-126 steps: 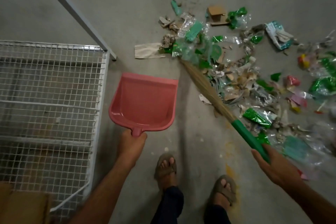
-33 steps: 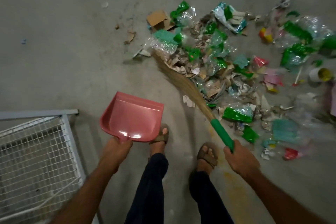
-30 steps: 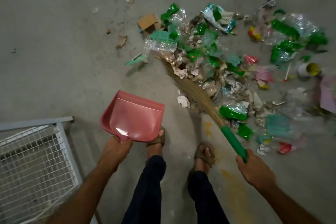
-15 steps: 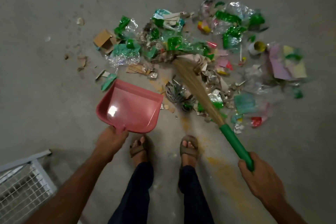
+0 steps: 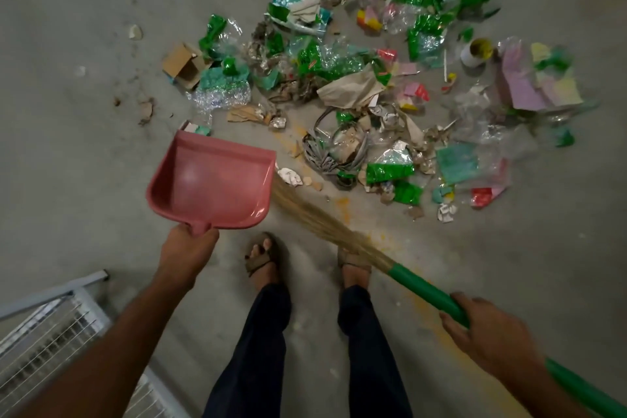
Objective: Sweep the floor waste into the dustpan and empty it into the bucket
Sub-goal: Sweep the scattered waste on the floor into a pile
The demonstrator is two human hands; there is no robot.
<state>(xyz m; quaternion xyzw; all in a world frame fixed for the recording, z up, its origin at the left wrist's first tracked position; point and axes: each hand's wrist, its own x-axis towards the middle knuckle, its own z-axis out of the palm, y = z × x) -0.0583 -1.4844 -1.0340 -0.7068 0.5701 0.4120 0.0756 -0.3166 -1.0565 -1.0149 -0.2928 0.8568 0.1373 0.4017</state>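
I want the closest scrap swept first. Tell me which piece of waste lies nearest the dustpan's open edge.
The small white-and-teal scrap just beyond the dustpan lip's left end. It all but touches the lip; the crumpled white paper lies off the right side, by the broom tip.

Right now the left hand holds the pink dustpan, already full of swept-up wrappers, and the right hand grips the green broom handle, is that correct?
Not quite: in the head view the pink dustpan is empty. The left hand does hold it, and the right hand grips the green broom handle.
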